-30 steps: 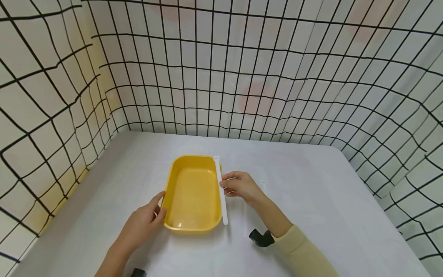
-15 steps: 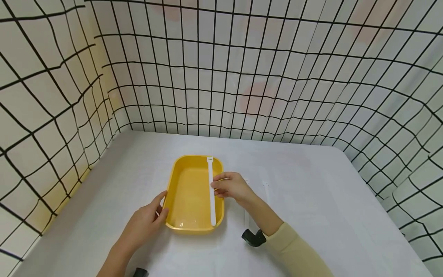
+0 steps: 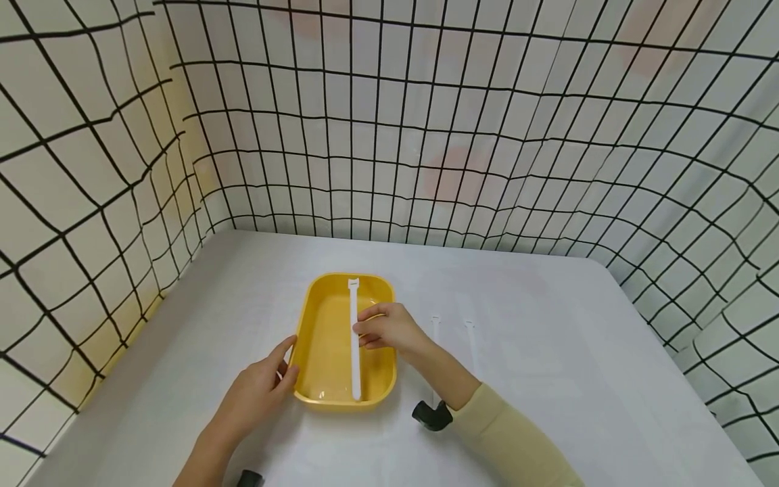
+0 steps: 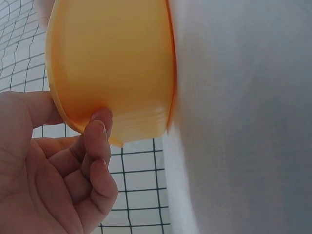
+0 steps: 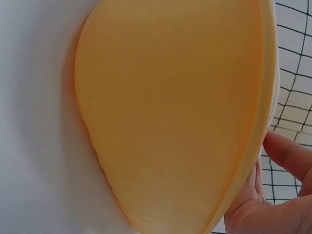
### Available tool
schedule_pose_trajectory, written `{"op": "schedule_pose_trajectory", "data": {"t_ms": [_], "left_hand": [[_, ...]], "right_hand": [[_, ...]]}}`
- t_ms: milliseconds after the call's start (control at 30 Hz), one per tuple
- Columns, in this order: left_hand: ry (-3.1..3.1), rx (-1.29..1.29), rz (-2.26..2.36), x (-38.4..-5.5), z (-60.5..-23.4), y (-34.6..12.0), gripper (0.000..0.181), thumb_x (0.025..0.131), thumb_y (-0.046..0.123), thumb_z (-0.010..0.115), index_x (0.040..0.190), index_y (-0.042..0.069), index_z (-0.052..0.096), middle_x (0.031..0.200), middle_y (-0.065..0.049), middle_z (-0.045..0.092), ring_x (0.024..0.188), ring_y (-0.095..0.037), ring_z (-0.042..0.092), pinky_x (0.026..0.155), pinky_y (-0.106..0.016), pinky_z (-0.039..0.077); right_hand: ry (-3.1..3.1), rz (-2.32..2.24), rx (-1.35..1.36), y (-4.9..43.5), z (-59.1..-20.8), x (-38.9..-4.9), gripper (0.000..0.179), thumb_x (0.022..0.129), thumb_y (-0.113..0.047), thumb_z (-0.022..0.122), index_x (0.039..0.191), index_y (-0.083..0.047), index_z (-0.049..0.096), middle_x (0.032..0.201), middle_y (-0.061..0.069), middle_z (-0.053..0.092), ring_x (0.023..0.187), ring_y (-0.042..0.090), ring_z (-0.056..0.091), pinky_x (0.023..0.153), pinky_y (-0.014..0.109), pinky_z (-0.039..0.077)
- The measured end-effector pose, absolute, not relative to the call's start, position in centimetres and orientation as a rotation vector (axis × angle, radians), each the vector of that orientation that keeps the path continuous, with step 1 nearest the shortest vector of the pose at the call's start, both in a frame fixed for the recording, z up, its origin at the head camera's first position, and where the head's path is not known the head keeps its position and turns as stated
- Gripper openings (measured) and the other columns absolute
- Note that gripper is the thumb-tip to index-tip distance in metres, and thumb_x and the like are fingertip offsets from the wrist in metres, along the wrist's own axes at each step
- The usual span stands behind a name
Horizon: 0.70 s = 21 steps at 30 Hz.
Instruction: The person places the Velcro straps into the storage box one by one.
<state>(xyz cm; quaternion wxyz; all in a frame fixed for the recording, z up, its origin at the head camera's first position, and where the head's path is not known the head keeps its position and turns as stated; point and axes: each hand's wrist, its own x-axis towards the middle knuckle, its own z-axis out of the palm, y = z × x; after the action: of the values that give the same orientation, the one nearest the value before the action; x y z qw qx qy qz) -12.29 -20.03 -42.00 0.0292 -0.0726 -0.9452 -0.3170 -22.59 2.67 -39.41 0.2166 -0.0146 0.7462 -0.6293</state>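
A yellow tray (image 3: 322, 325) stands on the white table. My left hand (image 3: 255, 389) is at its left edge; in the left wrist view the fingers (image 4: 97, 141) grip the tray's rim. My right hand (image 3: 389, 330) reaches over the tray's right side and pinches a long white cable tie (image 3: 356, 365) with a wide slotted head. The tie points away from me, over the middle of the tray. In the right wrist view the tray's wall (image 5: 170, 107) hides most of the tie and part of the right hand (image 5: 273, 195).
Two more white cable ties, a nearer one (image 3: 435, 328) and one farther right (image 3: 471, 338), lie on the white table (image 3: 548, 352) right of the tray, hard to tell from it. Black wire mesh (image 3: 377, 135) encloses the back and sides.
My right hand has carried the cable tie leftward, from the tray's right rim to over its middle. The left hand keeps its place at the tray.
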Motion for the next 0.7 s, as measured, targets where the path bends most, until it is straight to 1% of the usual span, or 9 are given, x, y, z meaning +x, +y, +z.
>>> {"op": "schedule_pose_trajectory", "data": {"t_ms": [367, 700], "left_hand": [[-2.914, -0.211, -0.962, -12.3, -42.2, -19.9, 0.049, 0.095, 0.017, 0.061, 0.140, 0.001, 0.048, 0.077, 0.004, 0.056, 0.058, -0.009, 0.045, 0.056, -0.025, 0.041], [-2.915, -0.215, -0.969, -12.3, -42.1, -20.1, 0.049, 0.094, 0.016, 0.062, 0.139, 0.002, 0.048, 0.076, 0.003, 0.056, 0.059, -0.010, 0.045, 0.056, -0.026, 0.041]], "right_hand": [[2.082, -1.694, -0.040, 1.5, -39.3, -22.2, 0.018, 0.084, -0.003, 0.073, 0.099, 0.004, 0.064, 0.078, 0.011, 0.068, 0.057, 0.015, 0.065, 0.060, 0.029, 0.056], [2.078, -1.624, -0.021, 0.4, -39.1, -22.5, 0.018, 0.085, -0.002, 0.073, 0.100, 0.004, 0.064, 0.078, 0.011, 0.067, 0.056, 0.015, 0.065, 0.059, 0.027, 0.055]]}}
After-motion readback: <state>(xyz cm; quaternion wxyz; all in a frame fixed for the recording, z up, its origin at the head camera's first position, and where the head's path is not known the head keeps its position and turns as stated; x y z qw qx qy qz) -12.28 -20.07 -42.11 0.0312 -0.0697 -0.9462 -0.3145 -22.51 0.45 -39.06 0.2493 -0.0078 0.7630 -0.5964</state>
